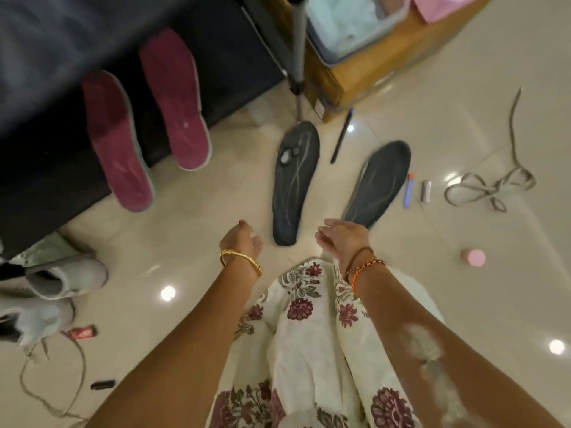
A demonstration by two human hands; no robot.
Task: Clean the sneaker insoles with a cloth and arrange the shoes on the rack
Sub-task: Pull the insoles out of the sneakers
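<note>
At far left two pale sneakers [52,291] lie on the floor [185,242]. Two maroon insoles [145,118] hang over the edge of a dark surface, long axes running away from the person. The left hand [242,242] hovers loosely curled, holding nothing. Beside it a dark insole [295,180] lies flat on the floor, toe pointing away; a second dark insole [378,183] lies near, angled rightward. The right hand [341,237] hangs relaxed above its heel, empty. A loose lace [494,186] lies at right.
</note>
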